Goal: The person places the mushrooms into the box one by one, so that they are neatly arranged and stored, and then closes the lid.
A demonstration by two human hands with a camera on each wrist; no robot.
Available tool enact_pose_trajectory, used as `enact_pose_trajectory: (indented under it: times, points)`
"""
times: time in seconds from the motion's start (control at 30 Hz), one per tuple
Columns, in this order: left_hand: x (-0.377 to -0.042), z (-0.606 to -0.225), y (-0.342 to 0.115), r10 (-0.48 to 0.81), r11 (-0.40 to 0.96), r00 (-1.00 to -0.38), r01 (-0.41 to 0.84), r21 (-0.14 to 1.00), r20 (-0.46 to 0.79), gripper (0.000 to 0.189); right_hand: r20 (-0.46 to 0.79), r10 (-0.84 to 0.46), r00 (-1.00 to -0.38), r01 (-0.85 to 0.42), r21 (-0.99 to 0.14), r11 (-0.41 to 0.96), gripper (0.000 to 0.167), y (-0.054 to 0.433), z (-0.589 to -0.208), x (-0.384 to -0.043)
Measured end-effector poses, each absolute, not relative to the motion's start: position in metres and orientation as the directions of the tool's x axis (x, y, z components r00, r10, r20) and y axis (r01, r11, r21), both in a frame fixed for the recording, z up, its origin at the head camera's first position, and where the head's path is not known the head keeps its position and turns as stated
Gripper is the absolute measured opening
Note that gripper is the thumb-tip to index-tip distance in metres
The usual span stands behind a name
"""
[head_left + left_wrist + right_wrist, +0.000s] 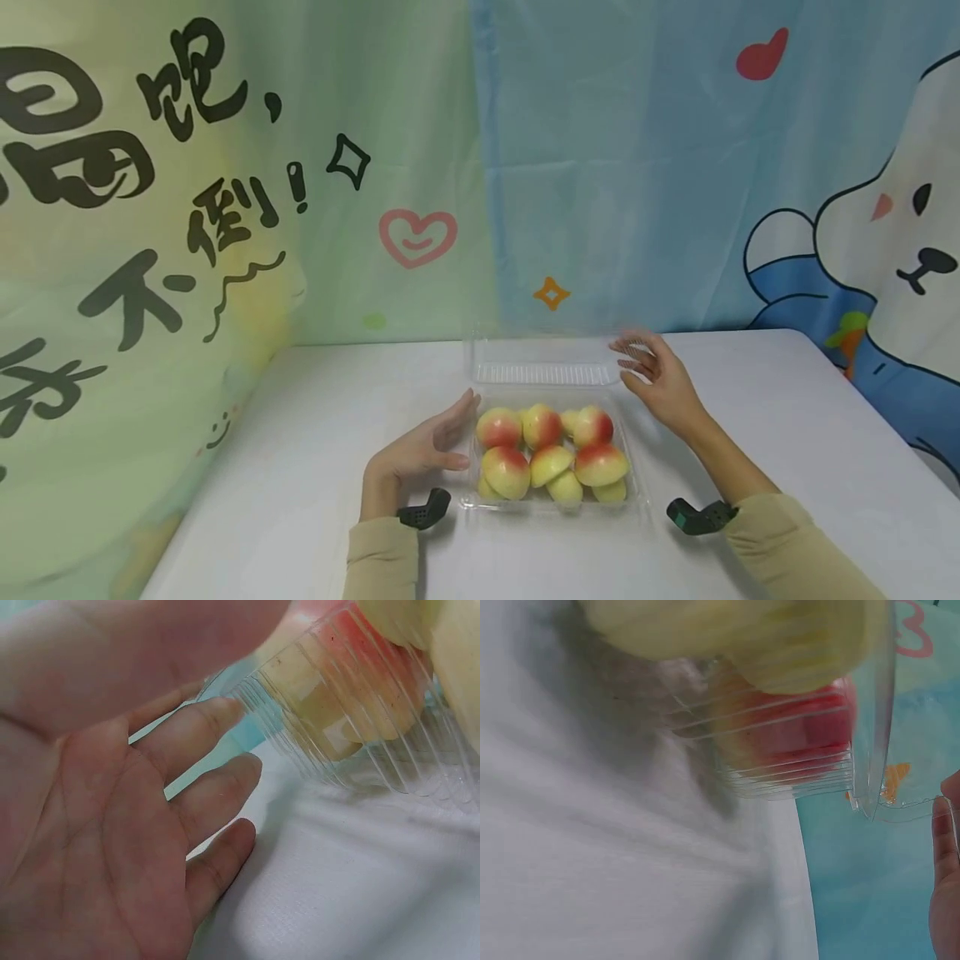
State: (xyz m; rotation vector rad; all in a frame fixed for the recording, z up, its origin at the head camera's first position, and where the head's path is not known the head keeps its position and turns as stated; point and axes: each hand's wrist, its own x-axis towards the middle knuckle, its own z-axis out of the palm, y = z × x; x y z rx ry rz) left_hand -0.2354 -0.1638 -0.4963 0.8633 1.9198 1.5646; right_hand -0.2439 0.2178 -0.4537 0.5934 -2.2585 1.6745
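Note:
A clear plastic box (551,502) sits on the table, filled with several yellow-and-red pieces that look like peaches (506,472). Its hinged clear lid (545,374) stands raised at the far side. My right hand (660,385) pinches the lid's right edge, some fingers showing through the plastic. In the right wrist view, fingertips (946,806) meet at that lid edge. Beside the box's left wall, my left hand (423,450) is open, palm toward it. The left wrist view shows those loosely spread fingers (217,784) close to the ribbed box wall (300,742).
The box stands on a white tabletop (300,467). Behind the table hangs a printed cloth (615,167) in green and blue, with a cartoon bear on the right. Both wrists carry a small black device, such as the one on the left (425,509).

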Motion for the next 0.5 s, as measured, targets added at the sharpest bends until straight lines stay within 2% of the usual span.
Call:
enact_pose_trajectory:
  times: [0.23,0.5]
  points:
    - [-0.233,-0.499,-0.164,0.723,0.124,-0.690,0.118,0.985,-0.008,0.100,0.457,-0.141,-0.878,-0.477,-0.813,0.333,0.043,0.219,-0.456,-0.229]
    - [-0.230,-0.500,-0.164,0.677,0.149,-0.736,0.109,0.983,-0.021,0.103,0.575,-0.268,-0.773,-0.624,-0.764,0.163,0.035,0.224,-0.463,-0.219]
